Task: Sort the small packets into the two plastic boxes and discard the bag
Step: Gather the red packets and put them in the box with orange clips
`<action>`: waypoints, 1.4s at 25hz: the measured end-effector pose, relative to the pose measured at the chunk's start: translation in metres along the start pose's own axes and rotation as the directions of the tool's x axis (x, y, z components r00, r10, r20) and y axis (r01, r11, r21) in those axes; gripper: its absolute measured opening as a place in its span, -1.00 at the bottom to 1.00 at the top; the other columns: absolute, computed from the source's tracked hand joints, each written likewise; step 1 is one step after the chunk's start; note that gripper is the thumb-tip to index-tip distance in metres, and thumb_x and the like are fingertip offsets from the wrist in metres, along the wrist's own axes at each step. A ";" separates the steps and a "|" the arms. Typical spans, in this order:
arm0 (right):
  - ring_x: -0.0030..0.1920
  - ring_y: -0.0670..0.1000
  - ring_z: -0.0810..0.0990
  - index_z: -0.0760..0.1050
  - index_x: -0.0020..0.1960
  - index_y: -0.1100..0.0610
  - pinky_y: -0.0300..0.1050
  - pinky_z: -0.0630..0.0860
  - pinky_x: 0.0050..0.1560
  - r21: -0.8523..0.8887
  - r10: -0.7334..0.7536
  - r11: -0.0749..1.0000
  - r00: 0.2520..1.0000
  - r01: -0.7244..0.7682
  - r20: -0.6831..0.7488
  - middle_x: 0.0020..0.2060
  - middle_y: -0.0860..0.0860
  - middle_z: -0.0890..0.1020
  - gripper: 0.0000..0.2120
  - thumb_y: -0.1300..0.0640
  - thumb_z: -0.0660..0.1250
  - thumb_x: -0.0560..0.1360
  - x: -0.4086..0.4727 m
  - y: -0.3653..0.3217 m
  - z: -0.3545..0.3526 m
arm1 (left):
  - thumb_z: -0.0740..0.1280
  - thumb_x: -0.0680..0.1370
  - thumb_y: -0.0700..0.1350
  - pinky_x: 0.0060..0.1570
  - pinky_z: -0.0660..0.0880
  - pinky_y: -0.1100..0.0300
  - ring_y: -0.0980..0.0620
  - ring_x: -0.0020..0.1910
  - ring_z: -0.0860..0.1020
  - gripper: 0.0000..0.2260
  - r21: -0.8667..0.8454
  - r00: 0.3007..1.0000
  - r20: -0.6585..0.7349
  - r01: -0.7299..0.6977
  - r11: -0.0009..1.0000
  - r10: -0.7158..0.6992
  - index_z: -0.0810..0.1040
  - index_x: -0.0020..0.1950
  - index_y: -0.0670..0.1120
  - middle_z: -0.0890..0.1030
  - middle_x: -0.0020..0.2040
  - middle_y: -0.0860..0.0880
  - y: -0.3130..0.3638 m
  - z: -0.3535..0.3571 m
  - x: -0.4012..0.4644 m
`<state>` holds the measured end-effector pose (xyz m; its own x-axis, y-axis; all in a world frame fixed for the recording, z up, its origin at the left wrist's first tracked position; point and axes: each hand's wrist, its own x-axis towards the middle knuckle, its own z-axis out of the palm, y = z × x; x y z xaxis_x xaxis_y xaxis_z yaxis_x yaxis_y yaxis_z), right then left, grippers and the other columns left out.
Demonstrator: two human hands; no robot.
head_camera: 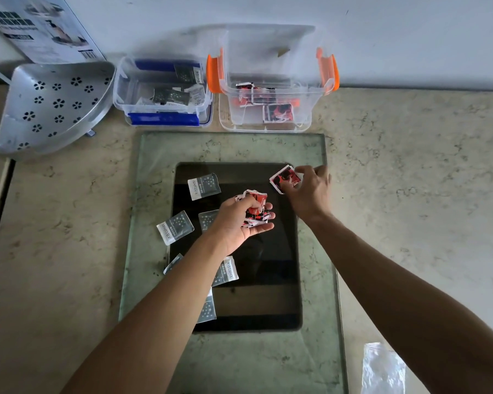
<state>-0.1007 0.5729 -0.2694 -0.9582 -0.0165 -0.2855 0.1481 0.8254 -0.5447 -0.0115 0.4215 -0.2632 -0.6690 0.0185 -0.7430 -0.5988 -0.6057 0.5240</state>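
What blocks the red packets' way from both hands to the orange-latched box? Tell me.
Nothing visible. The left hand holds a bunch of red packets, the right hand one red packet; the orange-latched box stands open beyond them.

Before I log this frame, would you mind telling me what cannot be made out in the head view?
- How many red packets the left hand holds: its fingers hide the stack.
- Grey star-printed packets near the bottom: the left forearm covers parts, so no full count.
- Clear plastic bag: cut off by the bottom edge.
- Small print on the packets: too small.
- Orange-latched clear box: glare blurs its contents.
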 end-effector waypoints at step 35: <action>-0.08 0.13 0.70 0.57 0.17 0.12 0.00 0.63 -0.10 0.689 -0.212 0.720 0.972 0.085 0.101 -0.03 0.14 0.72 -0.65 0.03 0.52 0.45 0.058 -0.111 -0.090 | 0.50 0.49 -0.08 0.03 0.63 -0.04 -0.21 0.03 0.70 -0.70 0.324 0.861 -0.040 -0.468 0.822 0.506 0.65 0.11 -0.24 0.72 0.02 -0.23 0.166 0.068 0.010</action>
<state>-0.1948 0.5311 -0.1540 -0.9381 -0.2478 -0.2419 0.1935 0.2043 -0.9596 -0.1478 0.3750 -0.1550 -0.8620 -0.3224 -0.3912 -0.3215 -0.2488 0.9136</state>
